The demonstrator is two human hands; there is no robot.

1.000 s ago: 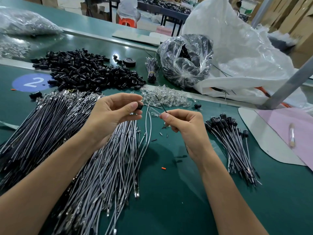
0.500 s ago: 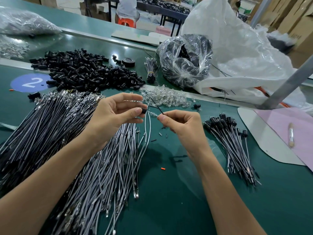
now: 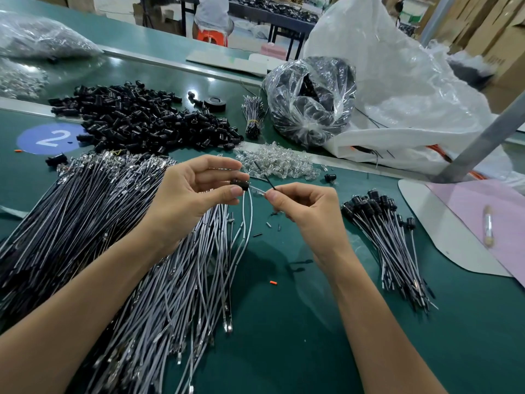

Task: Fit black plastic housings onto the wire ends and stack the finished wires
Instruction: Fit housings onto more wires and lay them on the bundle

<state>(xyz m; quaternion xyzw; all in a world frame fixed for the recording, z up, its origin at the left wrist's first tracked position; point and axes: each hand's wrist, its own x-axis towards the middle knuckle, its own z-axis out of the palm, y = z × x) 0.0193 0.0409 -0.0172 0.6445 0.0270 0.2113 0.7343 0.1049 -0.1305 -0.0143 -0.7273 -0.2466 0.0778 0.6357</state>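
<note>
We hold work above table [image 3: 284,322]. Thumb and curled fingers of left hand [image 3: 193,194] pinch black housing [image 3: 240,184]. Thumb and forefinger of right hand [image 3: 306,209] pinch small clear piece [image 3: 257,190]; thin black pin [image 3: 265,177] sticks up beyond them. Housing lies just left of right hand, long axis left-right, mouth facing clear piece, nearly touching. From housing, grey wire [image 3: 250,220] hangs toward us. At right lies finished stack [image 3: 389,240], nearer right hand. We judge next push runs leftward along that axis.
</note>
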